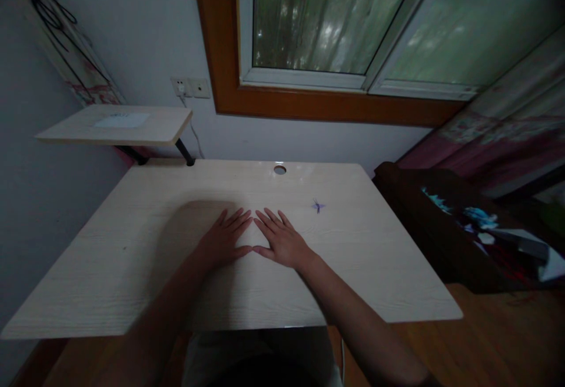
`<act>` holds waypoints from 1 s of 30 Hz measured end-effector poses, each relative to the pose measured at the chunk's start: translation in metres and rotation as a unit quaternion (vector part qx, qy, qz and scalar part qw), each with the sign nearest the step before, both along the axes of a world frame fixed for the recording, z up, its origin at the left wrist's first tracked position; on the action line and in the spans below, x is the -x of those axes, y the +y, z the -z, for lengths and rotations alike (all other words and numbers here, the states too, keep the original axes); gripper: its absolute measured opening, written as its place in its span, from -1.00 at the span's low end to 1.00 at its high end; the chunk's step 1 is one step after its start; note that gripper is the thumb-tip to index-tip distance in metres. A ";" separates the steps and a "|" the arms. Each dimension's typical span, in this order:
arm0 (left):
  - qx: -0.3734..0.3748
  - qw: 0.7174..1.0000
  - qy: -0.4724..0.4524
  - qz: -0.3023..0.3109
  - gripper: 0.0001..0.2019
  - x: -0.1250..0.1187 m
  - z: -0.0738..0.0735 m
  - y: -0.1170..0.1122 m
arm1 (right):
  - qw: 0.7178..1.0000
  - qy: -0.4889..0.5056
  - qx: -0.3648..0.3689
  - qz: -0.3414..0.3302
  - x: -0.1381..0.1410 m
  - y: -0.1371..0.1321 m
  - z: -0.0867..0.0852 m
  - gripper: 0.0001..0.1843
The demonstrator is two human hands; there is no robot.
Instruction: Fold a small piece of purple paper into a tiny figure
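Note:
My left hand [222, 241] lies flat, palm down, on the pale wood-grain desk [366, 269], its fingers spread and pointing up and to the right. Beside it my right hand [285, 239] rests palm down on the same surface, fingers apart and pointing up and to the left. The two thumb tips meet, and the index fingertips are very close together. Neither hand holds anything. To the right of my right hand, a small purple scribbled mark [318, 206] shows on the desk.
A raised shelf [163, 122] with a white paper [122, 120] stands at the desk's back left. Near the back edge is a round cable hole [280, 170]. Wall sockets [190, 87] and a window [322, 22] are behind. Right of the desk, a dark wooden cabinet [410, 199] bears assorted items.

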State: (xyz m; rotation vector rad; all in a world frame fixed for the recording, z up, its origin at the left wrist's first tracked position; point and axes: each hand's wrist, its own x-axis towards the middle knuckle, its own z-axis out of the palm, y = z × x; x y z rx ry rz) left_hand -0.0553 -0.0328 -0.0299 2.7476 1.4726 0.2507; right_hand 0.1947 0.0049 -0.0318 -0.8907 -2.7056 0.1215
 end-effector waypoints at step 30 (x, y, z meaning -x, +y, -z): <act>0.007 1.000 0.021 -0.003 -0.22 0.000 0.001 0.001 | 1.000 0.005 0.021 0.002 -0.001 -0.002 -0.007 -0.15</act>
